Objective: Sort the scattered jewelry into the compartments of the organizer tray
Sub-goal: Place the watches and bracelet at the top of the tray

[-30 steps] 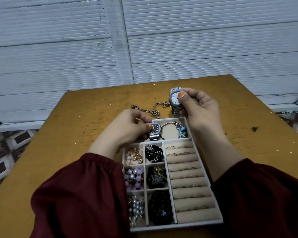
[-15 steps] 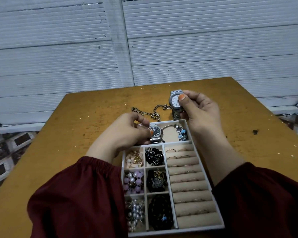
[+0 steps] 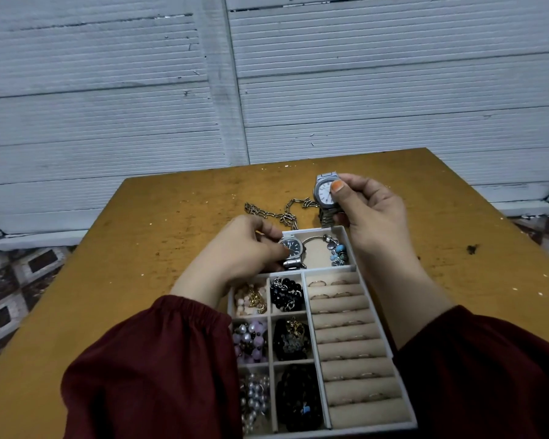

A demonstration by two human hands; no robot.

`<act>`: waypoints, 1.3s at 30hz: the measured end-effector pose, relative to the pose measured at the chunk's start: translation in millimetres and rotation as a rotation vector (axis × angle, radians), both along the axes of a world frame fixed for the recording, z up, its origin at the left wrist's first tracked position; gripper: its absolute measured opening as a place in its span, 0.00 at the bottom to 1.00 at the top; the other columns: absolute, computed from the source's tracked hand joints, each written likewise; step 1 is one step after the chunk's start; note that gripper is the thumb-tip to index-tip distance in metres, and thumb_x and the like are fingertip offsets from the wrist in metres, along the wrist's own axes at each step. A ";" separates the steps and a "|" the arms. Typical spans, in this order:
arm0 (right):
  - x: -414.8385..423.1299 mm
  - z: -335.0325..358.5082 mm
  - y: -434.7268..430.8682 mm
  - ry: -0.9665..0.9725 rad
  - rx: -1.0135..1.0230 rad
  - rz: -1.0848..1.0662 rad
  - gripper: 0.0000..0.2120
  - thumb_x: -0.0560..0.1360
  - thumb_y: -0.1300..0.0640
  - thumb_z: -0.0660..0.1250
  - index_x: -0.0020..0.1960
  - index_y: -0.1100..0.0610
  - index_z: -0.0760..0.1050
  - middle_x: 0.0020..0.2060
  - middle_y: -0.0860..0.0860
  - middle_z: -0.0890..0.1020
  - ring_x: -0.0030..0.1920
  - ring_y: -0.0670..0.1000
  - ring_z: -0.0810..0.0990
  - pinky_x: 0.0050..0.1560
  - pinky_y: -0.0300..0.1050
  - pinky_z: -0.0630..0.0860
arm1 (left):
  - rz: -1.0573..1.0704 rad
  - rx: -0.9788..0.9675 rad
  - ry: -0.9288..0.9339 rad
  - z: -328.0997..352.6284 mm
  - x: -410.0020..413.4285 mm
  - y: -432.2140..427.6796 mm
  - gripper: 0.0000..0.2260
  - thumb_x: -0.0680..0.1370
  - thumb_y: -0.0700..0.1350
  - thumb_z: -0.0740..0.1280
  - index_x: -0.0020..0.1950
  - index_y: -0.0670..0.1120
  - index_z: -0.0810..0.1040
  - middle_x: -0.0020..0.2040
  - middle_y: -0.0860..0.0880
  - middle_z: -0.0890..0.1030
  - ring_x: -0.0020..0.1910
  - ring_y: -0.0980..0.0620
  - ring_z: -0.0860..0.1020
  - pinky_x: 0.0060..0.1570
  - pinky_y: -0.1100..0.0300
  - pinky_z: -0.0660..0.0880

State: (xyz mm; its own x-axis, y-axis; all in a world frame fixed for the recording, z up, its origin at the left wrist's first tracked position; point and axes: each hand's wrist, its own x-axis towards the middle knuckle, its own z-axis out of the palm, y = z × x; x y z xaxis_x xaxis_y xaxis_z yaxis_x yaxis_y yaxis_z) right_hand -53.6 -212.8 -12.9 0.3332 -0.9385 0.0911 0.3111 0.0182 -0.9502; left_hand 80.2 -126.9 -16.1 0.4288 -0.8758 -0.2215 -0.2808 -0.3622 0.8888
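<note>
- Head view, counts: one tray [image 3: 362, 428] sits low and centre in the frame on one table [image 3: 140, 248].
- Two watches are in sight: a dark watch [image 3: 293, 250] and a white watch [image 3: 325, 193], named by dial colour and both on metal bands.
- One chain [image 3: 276, 213] lies loose on the table just above the tray's top edge, near frame centre.
- One bracelet [image 3: 336, 250] with blue charms lies at the right of the tray's wide top compartment.
- Six small compartments fill the tray's left part in two columns of three, each holding a bead cluster.
- Left column, top to bottom: pink beads [image 3: 251, 301], purple beads [image 3: 251, 340], pearls [image 3: 254, 400].
- Right column, top to bottom: three dark clusters, starting with the black beads [image 3: 286, 294].
- Ring rolls [image 3: 352, 343] fill the tray's right part; several thin rings sit in them, too small to count.
- Left hand [image 3: 244, 248], centre frame: fingers curled, pinching the dark watch at its left side; the watch is at the left of the top compartment.
- Right hand [image 3: 371, 213], right of centre: fingers curled round the white watch, thumb on the dial. It holds the watch up, above the tray's top edge in the frame.
- Two dark red sleeves [image 3: 152, 369] cover the forearms along the bottom of the frame.
</note>
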 end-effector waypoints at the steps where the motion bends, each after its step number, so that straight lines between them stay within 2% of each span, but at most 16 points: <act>1: -0.2 0.1 0.0 -0.002 -0.002 0.000 0.02 0.76 0.62 0.66 0.49 0.57 0.76 0.35 0.48 0.82 0.28 0.39 0.76 0.32 0.36 0.74 | 0.002 0.000 0.003 0.5 -0.7 -0.3 0.07 0.74 0.35 0.70 0.48 0.42 0.75 0.36 0.46 0.80 0.29 0.55 0.79 0.43 0.49 0.78; 4: -0.2 0.2 0.0 0.006 -0.006 -0.004 0.04 0.76 0.62 0.66 0.50 0.58 0.76 0.35 0.49 0.82 0.29 0.40 0.76 0.32 0.36 0.74 | 0.018 -0.002 -0.004 0.7 -1.4 -1.6 0.04 0.74 0.38 0.70 0.47 0.43 0.76 0.39 0.44 0.81 0.31 0.53 0.80 0.46 0.46 0.79; 10: -0.4 -1.3 -1.1 0.026 -0.006 -0.008 0.05 0.76 0.61 0.67 0.52 0.59 0.77 0.34 0.49 0.81 0.29 0.41 0.74 0.34 0.40 0.73 | 0.071 -0.012 -0.044 -3.4 -1.1 -4.0 0.03 0.74 0.42 0.69 0.42 0.44 0.76 0.37 0.43 0.82 0.32 0.49 0.81 0.45 0.43 0.81; 12: -0.2 -1.2 -0.9 0.013 -0.006 -0.001 0.05 0.76 0.62 0.66 0.52 0.60 0.76 0.34 0.49 0.81 0.29 0.40 0.75 0.33 0.37 0.74 | 0.061 -0.004 -0.065 -3.9 -1.8 -4.9 0.04 0.74 0.42 0.70 0.43 0.43 0.77 0.36 0.44 0.82 0.31 0.50 0.81 0.44 0.45 0.81; 16: -0.1 -0.7 0.1 0.002 -0.017 0.006 0.06 0.76 0.62 0.66 0.53 0.61 0.76 0.36 0.50 0.81 0.29 0.38 0.77 0.33 0.33 0.76 | 0.050 0.012 -0.087 -4.4 -2.1 -5.9 0.10 0.72 0.41 0.73 0.49 0.40 0.76 0.41 0.42 0.83 0.30 0.53 0.81 0.39 0.52 0.81; 21: -0.9 -0.7 0.6 0.009 -0.024 0.007 0.06 0.76 0.62 0.66 0.53 0.60 0.76 0.37 0.51 0.82 0.30 0.40 0.78 0.34 0.36 0.76 | 0.044 0.009 -0.113 -5.1 -2.6 -6.2 0.11 0.72 0.40 0.73 0.50 0.39 0.75 0.40 0.43 0.82 0.28 0.53 0.80 0.35 0.56 0.79; 24: -0.8 -0.5 1.1 -0.002 -0.018 0.009 0.06 0.76 0.63 0.66 0.53 0.61 0.76 0.36 0.50 0.82 0.29 0.39 0.78 0.32 0.34 0.76 | 0.042 0.010 -0.118 -4.0 -3.2 -5.7 0.11 0.72 0.40 0.73 0.50 0.40 0.75 0.40 0.44 0.82 0.28 0.54 0.80 0.34 0.57 0.79; 27: -1.1 -0.5 0.4 -0.008 -0.020 0.001 0.07 0.76 0.62 0.66 0.53 0.61 0.76 0.36 0.49 0.82 0.29 0.39 0.77 0.33 0.36 0.76 | 0.048 0.003 -0.105 -2.1 -4.2 -4.9 0.10 0.73 0.43 0.73 0.49 0.40 0.76 0.39 0.44 0.82 0.29 0.54 0.81 0.35 0.56 0.80; 30: -2.6 0.5 0.5 -0.017 -0.034 -0.003 0.06 0.76 0.62 0.67 0.53 0.61 0.77 0.34 0.47 0.83 0.29 0.39 0.77 0.35 0.37 0.76 | 0.071 -0.018 -0.086 1.8 -3.0 -0.9 0.08 0.74 0.44 0.71 0.47 0.41 0.77 0.36 0.44 0.83 0.32 0.49 0.83 0.39 0.50 0.82; 32: -3.4 0.8 0.6 -0.018 -0.045 0.001 0.06 0.76 0.62 0.67 0.52 0.61 0.77 0.34 0.46 0.83 0.30 0.39 0.77 0.35 0.37 0.76 | 0.091 -0.077 -0.084 4.5 -2.3 1.6 0.05 0.75 0.44 0.70 0.46 0.42 0.77 0.37 0.44 0.83 0.33 0.48 0.83 0.39 0.51 0.82; 35: -3.1 2.0 2.4 -0.041 -0.051 0.043 0.04 0.75 0.63 0.68 0.49 0.58 0.77 0.34 0.47 0.84 0.32 0.41 0.79 0.33 0.35 0.76 | 0.121 -0.291 -0.143 9.5 -4.2 2.1 0.04 0.76 0.45 0.69 0.43 0.46 0.79 0.36 0.48 0.81 0.29 0.57 0.77 0.33 0.62 0.74; 39: 0.5 0.9 7.1 -0.065 -0.023 0.126 0.04 0.73 0.63 0.69 0.45 0.55 0.78 0.34 0.49 0.84 0.32 0.47 0.76 0.29 0.35 0.75 | 0.102 -0.459 -0.045 19.4 -10.3 4.3 0.09 0.77 0.49 0.67 0.44 0.47 0.83 0.39 0.47 0.83 0.32 0.61 0.75 0.32 0.70 0.70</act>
State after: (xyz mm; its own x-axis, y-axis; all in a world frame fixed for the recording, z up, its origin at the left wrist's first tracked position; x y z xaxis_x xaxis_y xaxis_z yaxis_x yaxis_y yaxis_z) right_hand -53.1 -205.7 -12.0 0.4412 -0.8868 0.1374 0.3683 0.0393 -0.9289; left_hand 69.9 -122.6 3.3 0.5183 -0.8315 0.2000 -0.3062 0.0379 0.9512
